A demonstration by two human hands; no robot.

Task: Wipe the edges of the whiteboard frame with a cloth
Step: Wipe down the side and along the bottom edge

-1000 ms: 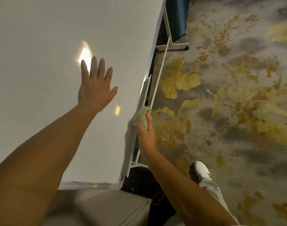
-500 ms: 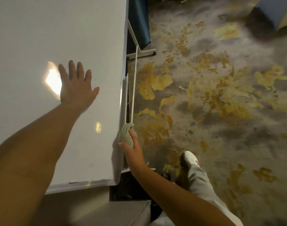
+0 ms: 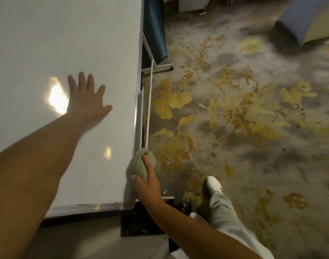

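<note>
A large whiteboard [image 3: 66,43] fills the left of the head view, with a thin metal frame edge [image 3: 137,116] running down its right side. My left hand [image 3: 87,100] lies flat on the board surface, fingers spread, holding nothing. My right hand [image 3: 147,186] grips a bunched pale green cloth [image 3: 141,162] and presses it against the frame edge near the board's lower right corner. The near frame edge [image 3: 81,207] runs along the bottom.
The board's white stand legs [image 3: 156,68] and a thin white pole [image 3: 148,113] sit just right of the frame. A blue panel [image 3: 154,28] stands behind. My leg and white shoe [image 3: 214,186] are on the stained floor. A pale cabinet top [image 3: 96,240] lies below the board.
My right hand has slid the cloth along the right frame edge toward the near corner. The view has shifted, and my left hand stays flat on the board.
</note>
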